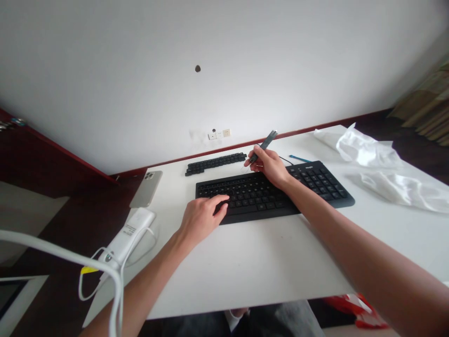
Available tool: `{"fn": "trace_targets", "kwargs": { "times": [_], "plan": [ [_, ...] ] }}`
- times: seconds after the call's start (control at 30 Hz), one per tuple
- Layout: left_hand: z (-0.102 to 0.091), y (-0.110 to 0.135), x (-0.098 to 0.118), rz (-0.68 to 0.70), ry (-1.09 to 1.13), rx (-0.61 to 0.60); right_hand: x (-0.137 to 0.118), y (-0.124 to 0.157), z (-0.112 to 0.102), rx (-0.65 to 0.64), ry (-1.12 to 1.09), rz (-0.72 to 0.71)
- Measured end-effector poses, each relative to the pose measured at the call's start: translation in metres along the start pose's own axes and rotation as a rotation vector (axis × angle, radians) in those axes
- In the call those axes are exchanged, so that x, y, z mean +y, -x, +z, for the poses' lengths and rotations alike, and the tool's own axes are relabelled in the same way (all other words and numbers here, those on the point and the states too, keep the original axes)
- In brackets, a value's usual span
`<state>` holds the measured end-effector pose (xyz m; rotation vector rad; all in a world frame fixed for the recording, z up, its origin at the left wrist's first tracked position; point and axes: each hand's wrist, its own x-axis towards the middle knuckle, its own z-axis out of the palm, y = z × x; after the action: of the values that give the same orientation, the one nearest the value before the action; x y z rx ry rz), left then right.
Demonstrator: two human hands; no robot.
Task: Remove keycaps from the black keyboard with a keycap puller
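Observation:
A black keyboard (245, 214) lies across the white table (252, 262). My left hand (201, 215) rests at its left end, fingers stretched over the keys and thumb apart, holding nothing I can see. Above the keyboard's upper middle, my right hand (268, 164) is closed around a dark grey keycap puller (264, 144). Thin wires stick out from the puller's lower left end, apart from the keys as far as I can tell. Behind the keyboard, loose black keycaps (215, 163) are lined up in rows. My right wrist and forearm hide part of the keyboard.
On the left lie a phone (146, 188) and a white power strip (128, 234) with cables; one thick white cable (70, 252) crosses the near left. A blue stick-like tool (299, 158) lies behind the keyboard. White plastic bags (365, 145) cover the right side, near the wall.

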<state>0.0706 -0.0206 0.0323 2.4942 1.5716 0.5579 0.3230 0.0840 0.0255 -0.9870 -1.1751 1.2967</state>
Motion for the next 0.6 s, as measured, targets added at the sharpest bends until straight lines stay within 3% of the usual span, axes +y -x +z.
{"fn": "trace_targets", "kwargs": {
  "times": [0.17, 0.27, 0.4, 0.5, 0.6],
  "plan": [
    [0.001, -0.008, -0.005, -0.042, 0.102, 0.037, 0.004, 0.000, 0.002, 0.003, 0.017, -0.040],
    [-0.004, -0.018, -0.005, 0.062, 0.101, 0.043, 0.003, 0.000, 0.001, -0.008, 0.029, -0.046],
    [-0.014, -0.035, -0.003, 0.208, 0.056, -0.079, 0.005, -0.002, 0.000, 0.003, 0.013, -0.036],
    [-0.019, -0.048, -0.001, 0.174, 0.096, -0.144, 0.006, -0.004, -0.001, 0.014, -0.011, -0.027],
    [-0.020, -0.058, -0.005, 0.089, 0.136, -0.113, 0.006, -0.004, -0.002, 0.034, -0.035, -0.013]
  ]
}}
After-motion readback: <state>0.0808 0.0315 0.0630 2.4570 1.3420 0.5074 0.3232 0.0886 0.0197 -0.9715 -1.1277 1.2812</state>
